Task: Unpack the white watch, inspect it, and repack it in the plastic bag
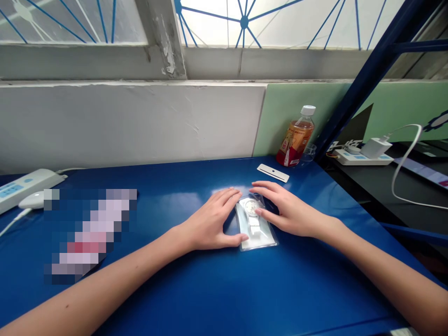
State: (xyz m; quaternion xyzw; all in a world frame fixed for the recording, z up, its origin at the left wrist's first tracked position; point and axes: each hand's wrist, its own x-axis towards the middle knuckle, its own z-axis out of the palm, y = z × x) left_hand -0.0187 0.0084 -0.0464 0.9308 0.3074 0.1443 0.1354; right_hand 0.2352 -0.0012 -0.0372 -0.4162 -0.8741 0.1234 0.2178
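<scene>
A white wristwatch (252, 219) lies inside a clear plastic pouch (263, 239) on the blue table, its dial toward the far end and its strap toward me. On the pouch's left side rests my left hand (213, 221), open, thumb at the lower left edge and fingers by the upper left corner. My right hand (292, 210) is at the right side, also open, with the thumb tip over the watch by its dial and the fingers stretched past the pouch's top right. The pouch appears to lie flat between both hands.
Behind the right hand lies a white strip with a dark line (273, 173), and a drink bottle with a white cap (297, 137) stands near the wall. At left are a power strip (31, 186) and a pixelated object (93, 233). A blue metal post (364, 74) rises at right.
</scene>
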